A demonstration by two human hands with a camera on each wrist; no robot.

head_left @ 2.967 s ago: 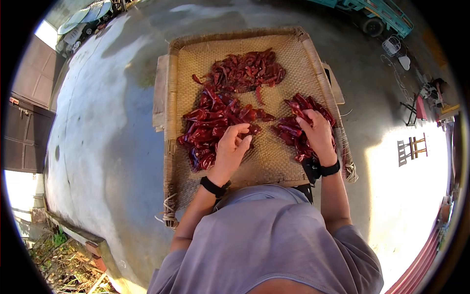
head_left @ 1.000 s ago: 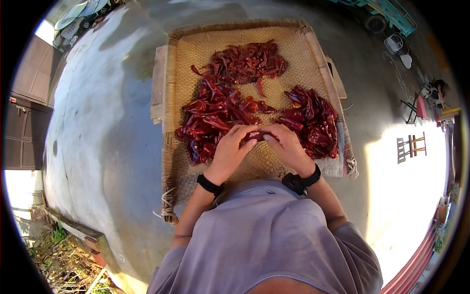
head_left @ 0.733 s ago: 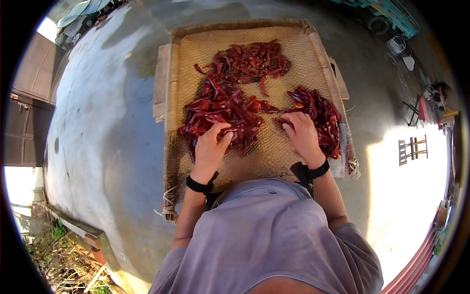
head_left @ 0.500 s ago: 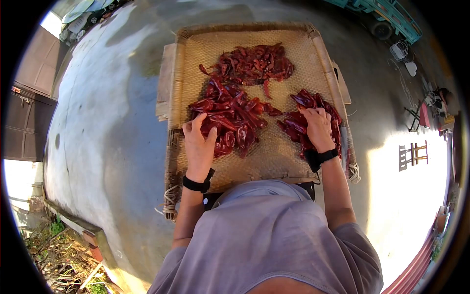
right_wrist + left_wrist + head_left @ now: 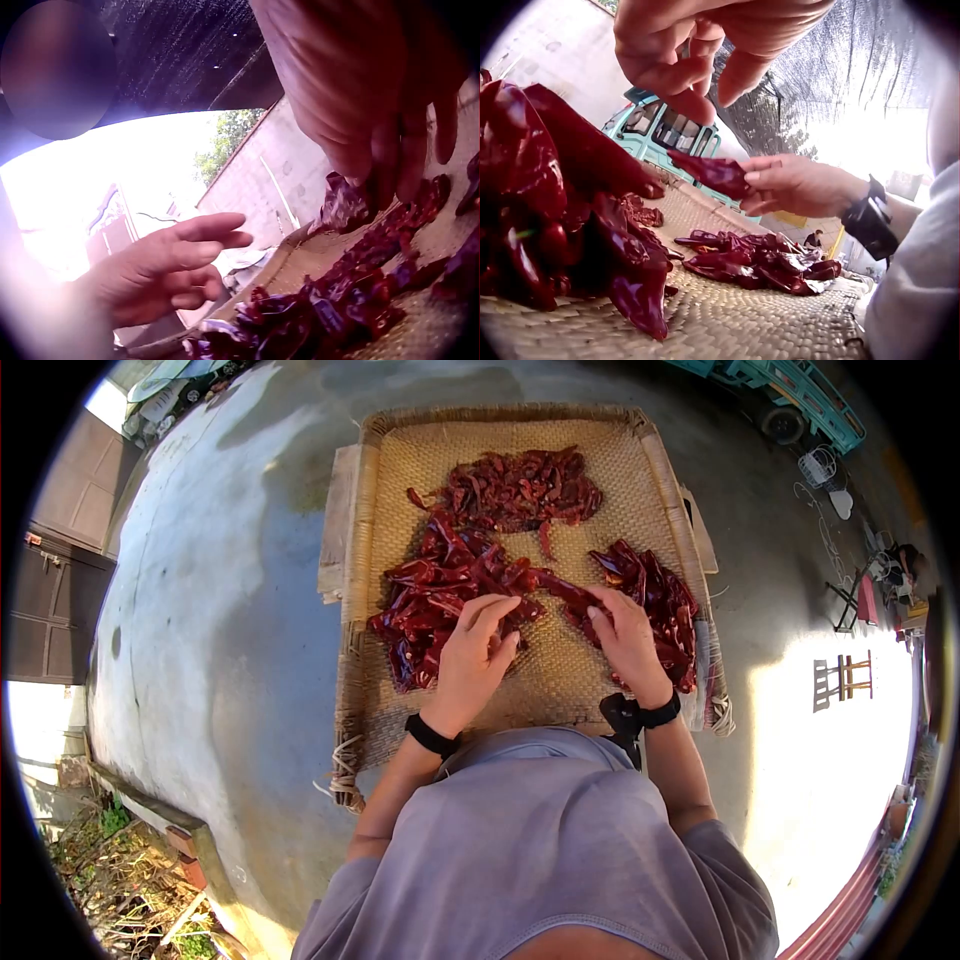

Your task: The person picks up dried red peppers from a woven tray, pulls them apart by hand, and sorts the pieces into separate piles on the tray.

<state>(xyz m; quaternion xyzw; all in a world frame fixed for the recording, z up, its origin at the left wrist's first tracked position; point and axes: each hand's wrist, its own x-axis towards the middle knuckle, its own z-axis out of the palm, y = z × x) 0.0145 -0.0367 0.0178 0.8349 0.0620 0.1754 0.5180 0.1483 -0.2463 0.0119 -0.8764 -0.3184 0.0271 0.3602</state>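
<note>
My right hand [image 5: 630,640] pinches one dark red dried chili pepper [image 5: 712,172] between thumb and fingers, its tip pointing left and clear of the tray. My left hand [image 5: 475,660] hovers by the larger left pile of peppers [image 5: 415,625], fingers loosely bent, with a gap to the thumb and nothing between. Below the right hand lies the right pile of glossy peppers [image 5: 660,610]. In the right wrist view the held pepper [image 5: 341,206] is partly hidden by the fingers. Both wrists wear black straps.
A woven tray [image 5: 615,470] with a raised rim carries the piles. Smaller, shriveled red pieces [image 5: 520,490] lie at its far end. A wooden board [image 5: 340,525] juts out under the left side. Beyond are a concrete floor [image 5: 220,590], a teal vehicle [image 5: 800,405] and a small stool [image 5: 855,675].
One second ago both hands held a pepper together at the middle. They parted over the two piles; now they are close again, with a pepper lifted in the right hand.
</note>
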